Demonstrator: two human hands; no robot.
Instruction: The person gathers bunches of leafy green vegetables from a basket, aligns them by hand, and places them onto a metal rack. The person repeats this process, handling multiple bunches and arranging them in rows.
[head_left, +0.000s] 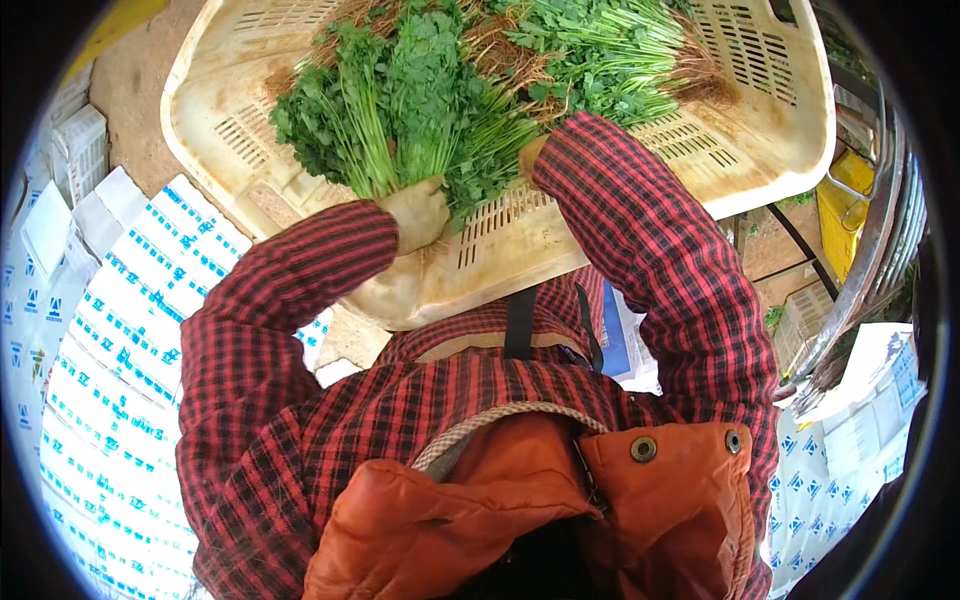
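A shallow, cream plastic crate (757, 150) with slotted walls lies before me, holding bunches of leafy green herbs with thin stalks and brown roots, like coriander or celery. My left hand (417, 216), in a pale glove, is closed around the stalk ends of a bunch (420, 135) at the crate's near left. My right hand (531, 159), also gloved, is mostly hidden behind its checked sleeve; it touches the near stalks (499, 135) right of that bunch, and its fingers cannot be made out. More bunches (637, 52) with roots pointing right lie at the back right.
White printed sheets or cartons (127, 360) spread at the left, near a pale slotted crate (79, 150). On the right are a curved metal frame (874, 247), a yellow container (844, 210) and another slotted crate (802, 322). Bare brown ground (135, 90) shows at the upper left.
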